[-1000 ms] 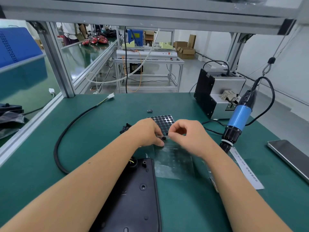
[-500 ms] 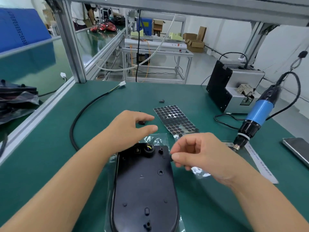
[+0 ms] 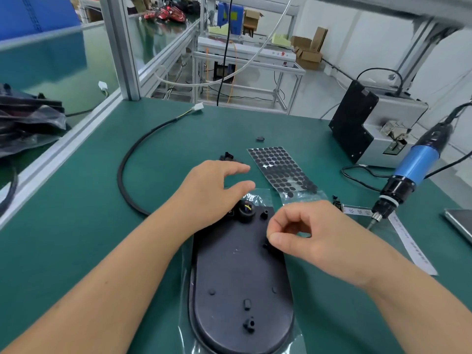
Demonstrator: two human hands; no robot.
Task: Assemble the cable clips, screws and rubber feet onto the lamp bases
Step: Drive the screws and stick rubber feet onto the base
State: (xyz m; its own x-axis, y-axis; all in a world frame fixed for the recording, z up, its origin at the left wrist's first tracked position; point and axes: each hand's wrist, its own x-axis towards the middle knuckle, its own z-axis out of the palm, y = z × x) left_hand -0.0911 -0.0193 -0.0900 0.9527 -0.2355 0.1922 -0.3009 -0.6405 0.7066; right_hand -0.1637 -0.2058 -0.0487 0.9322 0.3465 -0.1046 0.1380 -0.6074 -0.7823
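Free room: green mat lying bare at 9 o'clock of the lamp base.
Obstacles: cable looping at 10 o'clock; screwdriver hanging at 2 o'clock.

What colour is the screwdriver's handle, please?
Blue, with a black collar; the screwdriver shows best in the head view.

The lamp base is matt black, on a dark green mat. At one o'clock from it, a clear sheet carries a honeycomb pattern of black dots. At three o'clock the screwdriver has a bright blue body and black collar. The cable at ten o'clock is black.
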